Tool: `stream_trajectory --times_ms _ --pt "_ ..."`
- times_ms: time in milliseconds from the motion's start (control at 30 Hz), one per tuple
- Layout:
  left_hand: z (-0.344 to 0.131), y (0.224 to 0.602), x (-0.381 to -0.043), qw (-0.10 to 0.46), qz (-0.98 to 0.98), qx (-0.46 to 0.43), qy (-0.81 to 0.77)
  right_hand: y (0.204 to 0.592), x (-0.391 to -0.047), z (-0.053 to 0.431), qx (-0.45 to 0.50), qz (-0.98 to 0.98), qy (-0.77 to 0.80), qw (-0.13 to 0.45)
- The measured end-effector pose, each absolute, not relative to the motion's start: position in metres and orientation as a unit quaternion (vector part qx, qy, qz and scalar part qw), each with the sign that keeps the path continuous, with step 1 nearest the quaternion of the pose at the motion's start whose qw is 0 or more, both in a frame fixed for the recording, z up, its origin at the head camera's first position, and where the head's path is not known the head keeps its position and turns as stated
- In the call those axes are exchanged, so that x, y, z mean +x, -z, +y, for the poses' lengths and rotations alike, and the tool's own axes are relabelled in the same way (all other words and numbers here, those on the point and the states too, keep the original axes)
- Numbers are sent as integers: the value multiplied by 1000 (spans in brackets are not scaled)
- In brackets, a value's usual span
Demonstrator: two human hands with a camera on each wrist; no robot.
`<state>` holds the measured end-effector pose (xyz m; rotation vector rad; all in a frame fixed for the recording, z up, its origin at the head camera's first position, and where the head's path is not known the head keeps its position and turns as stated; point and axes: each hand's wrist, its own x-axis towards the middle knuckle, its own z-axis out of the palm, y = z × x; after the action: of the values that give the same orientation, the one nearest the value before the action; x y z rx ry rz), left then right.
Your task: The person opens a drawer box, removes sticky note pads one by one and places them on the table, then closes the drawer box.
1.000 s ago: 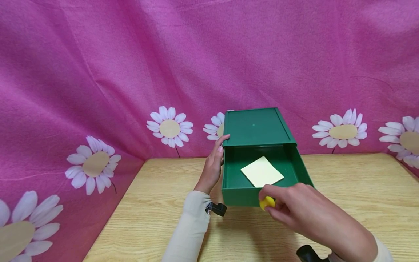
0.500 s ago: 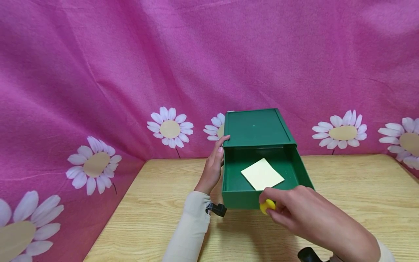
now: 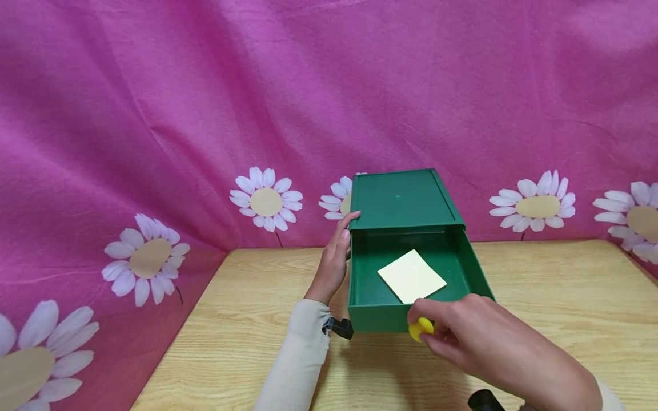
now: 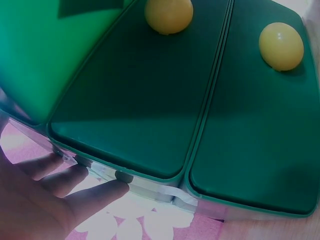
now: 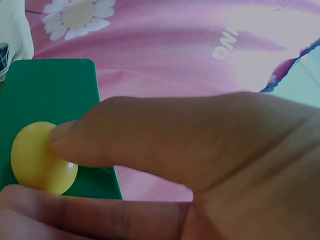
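A green drawer cabinet (image 3: 403, 200) stands on the table, with its top drawer (image 3: 377, 318) pulled out toward me. Inside that drawer lies a pale yellow sticky note pad (image 3: 412, 276), turned at an angle. My right hand (image 3: 485, 339) pinches the round yellow knob (image 3: 421, 329) on the drawer front; the right wrist view shows the thumb pressed on this yellow knob (image 5: 37, 157). Along the cabinet's left side rests my left hand (image 3: 331, 265), fingers extended. In the left wrist view, the fingers (image 4: 95, 200) touch the side next to two closed drawer fronts (image 4: 135, 100).
Two more yellow knobs, one nearer the middle (image 4: 169, 14) and one at the right (image 4: 281, 46), stick out from the lower drawers. A wooden table (image 3: 247, 319) bears the cabinet. Behind it hangs a pink cloth (image 3: 319, 85) printed with white daisies.
The top drawer has slid a little further out toward me, the note pad inside it, with my right hand on the knob. My left hand stays in place on the cabinet's side.
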<state>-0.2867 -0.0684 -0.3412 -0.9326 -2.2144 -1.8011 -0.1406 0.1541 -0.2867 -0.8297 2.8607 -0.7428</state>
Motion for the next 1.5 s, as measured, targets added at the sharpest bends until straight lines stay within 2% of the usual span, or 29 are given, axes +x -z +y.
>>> stream_trajectory --times_ms 400,700,1133,1233,1300,1433,1500 --pt "-71 340 -288 75 -735 -310 598 284 -141 152 -270 931 244 36" --pt "-73 367 -311 98 -742 -304 589 285 -143 153 -268 929 249 51" --pt "-73 367 -311 102 -740 -307 590 284 -142 155 -292 926 239 21" --pt "-71 369 -312 103 -735 -311 593 283 -139 160 -299 921 251 -14" --pt "-67 369 -312 99 -731 -316 597 283 -136 165 -307 912 264 -65" --pt "-69 369 -313 91 -723 -321 605 280 -134 170 -323 882 270 -213" --pt "-70 368 -314 92 -721 -321 607 278 -136 173 -325 872 264 -256"
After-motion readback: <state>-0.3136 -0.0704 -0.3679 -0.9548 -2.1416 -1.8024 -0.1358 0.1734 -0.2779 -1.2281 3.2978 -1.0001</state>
